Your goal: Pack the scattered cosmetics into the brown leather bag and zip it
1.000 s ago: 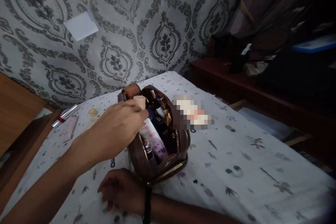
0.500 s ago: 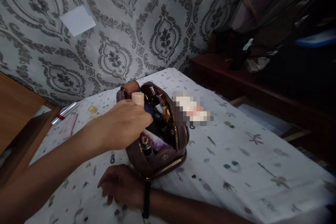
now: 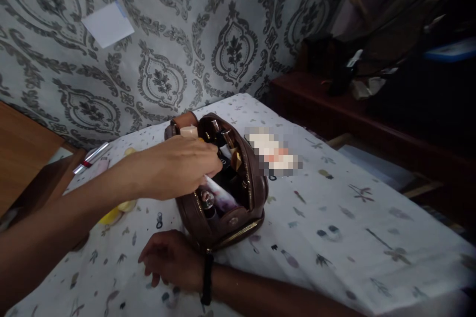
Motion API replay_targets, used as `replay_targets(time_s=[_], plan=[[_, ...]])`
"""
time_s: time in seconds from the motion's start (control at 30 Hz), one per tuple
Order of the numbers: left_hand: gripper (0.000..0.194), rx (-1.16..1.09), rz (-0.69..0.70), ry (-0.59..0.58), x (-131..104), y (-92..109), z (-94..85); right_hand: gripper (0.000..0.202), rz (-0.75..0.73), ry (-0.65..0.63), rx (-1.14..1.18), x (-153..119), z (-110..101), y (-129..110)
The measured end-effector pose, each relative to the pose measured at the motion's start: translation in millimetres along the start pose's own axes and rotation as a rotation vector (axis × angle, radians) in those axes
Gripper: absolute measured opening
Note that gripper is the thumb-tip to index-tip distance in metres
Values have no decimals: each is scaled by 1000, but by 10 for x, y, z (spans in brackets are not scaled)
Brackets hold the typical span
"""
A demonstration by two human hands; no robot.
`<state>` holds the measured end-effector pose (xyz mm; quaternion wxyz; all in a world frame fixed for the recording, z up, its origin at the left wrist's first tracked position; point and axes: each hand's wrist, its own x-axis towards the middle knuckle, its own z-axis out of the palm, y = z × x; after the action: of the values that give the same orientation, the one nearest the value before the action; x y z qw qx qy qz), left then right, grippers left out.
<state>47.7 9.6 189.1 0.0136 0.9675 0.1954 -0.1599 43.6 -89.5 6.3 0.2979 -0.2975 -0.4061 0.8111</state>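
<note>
Two hands at one open brown bag (image 3: 223, 230), which stands on a patterned cloth (image 3: 297, 237). The left hand (image 3: 178, 166), palm down, reaches across the bag's opening from the left, fingers bent narrowly downward; whether they grip anything is hidden. The right hand (image 3: 169, 260), loosely curled and seen with nothing in its grasp, lies on the cloth just in front of the bag, one black band (image 3: 207, 280) at its wrist. Inside the bag: one white-and-purple tube (image 3: 221, 195). Left of it: three yellow pieces (image 3: 110, 216).

Left fingers (image 3: 212, 159) partly hidden, pixelated item (image 3: 274, 151) unclear
</note>
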Motion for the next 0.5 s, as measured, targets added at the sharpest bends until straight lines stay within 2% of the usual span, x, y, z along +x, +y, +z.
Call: replay_targets(time_s=[0.1,0.3,0.5], plan=[[16,-65,0,62,-18,39,-43,8,18,-3,13,4,-2,-7],[18,-64,-144,282,12,174,-6,12,74,10,19,13,2,-46],[19,-146,-145,333,119,234,75,14,113,12,47,25,15,-60]])
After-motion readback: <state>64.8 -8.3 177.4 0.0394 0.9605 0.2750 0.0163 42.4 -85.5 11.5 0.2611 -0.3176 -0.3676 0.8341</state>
